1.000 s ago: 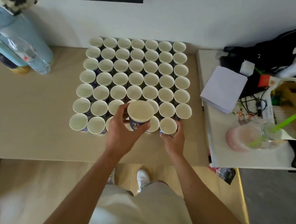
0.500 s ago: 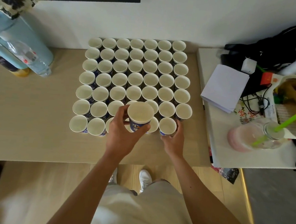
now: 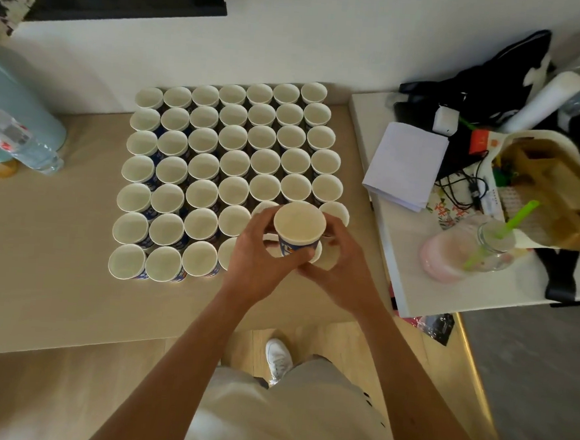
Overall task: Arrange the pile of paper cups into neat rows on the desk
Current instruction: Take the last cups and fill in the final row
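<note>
A paper cup (image 3: pixel 299 222) held over the near right corner of the rows of cups (image 3: pixel 231 162).
My left hand (image 3: pixel 261 262) wraps fingers and thumb round the cup's side. My right hand (image 3: pixel 341 271) curls in at its base, though I cannot tell whether it grips or only touches. The rows stand rim to rim on the table (image 3: pixel 38 271).

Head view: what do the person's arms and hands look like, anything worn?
Both forearms are bare, no sleeves, watch or bands. The left hand and right hand are ungloved; no rings show on the fingers. Below, light beige clothing and a white shoe.
</note>
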Available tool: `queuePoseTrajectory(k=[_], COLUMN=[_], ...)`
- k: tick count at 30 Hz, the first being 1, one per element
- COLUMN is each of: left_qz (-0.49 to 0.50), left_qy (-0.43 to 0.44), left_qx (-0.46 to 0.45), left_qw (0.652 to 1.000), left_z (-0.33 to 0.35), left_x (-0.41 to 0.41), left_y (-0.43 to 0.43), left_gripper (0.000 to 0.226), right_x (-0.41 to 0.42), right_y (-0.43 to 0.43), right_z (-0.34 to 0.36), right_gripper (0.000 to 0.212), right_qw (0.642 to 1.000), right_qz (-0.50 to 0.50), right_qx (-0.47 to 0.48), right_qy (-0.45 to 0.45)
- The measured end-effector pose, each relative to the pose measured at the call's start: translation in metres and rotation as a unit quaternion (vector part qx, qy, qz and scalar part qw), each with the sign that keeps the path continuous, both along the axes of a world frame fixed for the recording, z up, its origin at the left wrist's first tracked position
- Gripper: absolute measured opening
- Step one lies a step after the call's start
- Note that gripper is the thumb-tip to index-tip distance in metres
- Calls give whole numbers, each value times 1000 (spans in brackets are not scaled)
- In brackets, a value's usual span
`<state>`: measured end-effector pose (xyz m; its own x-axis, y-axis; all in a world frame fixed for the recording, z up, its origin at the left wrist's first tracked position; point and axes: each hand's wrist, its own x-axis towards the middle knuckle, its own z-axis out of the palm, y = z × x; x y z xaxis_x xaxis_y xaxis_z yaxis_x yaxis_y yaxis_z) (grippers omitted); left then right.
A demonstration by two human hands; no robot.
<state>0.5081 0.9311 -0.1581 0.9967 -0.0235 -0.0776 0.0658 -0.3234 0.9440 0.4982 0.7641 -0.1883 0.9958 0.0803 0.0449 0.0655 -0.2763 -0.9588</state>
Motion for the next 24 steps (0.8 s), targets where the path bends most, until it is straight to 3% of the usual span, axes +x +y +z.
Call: queuePoseTrajectory(k=[7,12,17,24], left_qz=[-73,-28,14,41], left_qy=[9,35,52,58], left_qx=[36,23,9,16], left_qw=[997,999,999,997], left_z=[2,-2,-7,-6], left_x=[2,-5,-14,-20], left_y=[-6,7,17,29], left_gripper=[81,85,72,73], right_x=[-6,-7,-4,3], right_y=[-14,-30,-37,-32], right_z=[-16,-53,-106,-135], right_gripper=[67,61,59,62], right_qw=[996,972,966,963], right_qz=[-90,-231,-230,-226], right_qx=[16,2,-46,-74], right_qy=[-2,50,109,126])
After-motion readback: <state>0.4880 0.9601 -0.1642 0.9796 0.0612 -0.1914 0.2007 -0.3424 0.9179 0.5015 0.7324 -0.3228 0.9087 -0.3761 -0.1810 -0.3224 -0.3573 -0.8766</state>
